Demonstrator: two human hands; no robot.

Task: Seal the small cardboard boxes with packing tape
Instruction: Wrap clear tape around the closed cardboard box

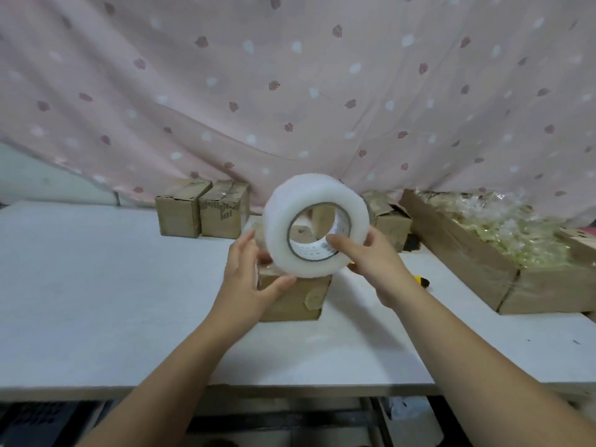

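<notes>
Both hands clamp tape roll (314,225) above small box (293,296), mid-worktop (96,285): left hand (250,279) outer face, right hand (371,269) core.

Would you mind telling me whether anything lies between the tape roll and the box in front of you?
Nothing visible does. The left hand and right hand hold the tape roll just over the small box; the yellow cutter lies aside to its right.

Left grip (250,279) and right grip (375,269), bare hands; slender forearms (180,356), bare to the frame edge
</notes>
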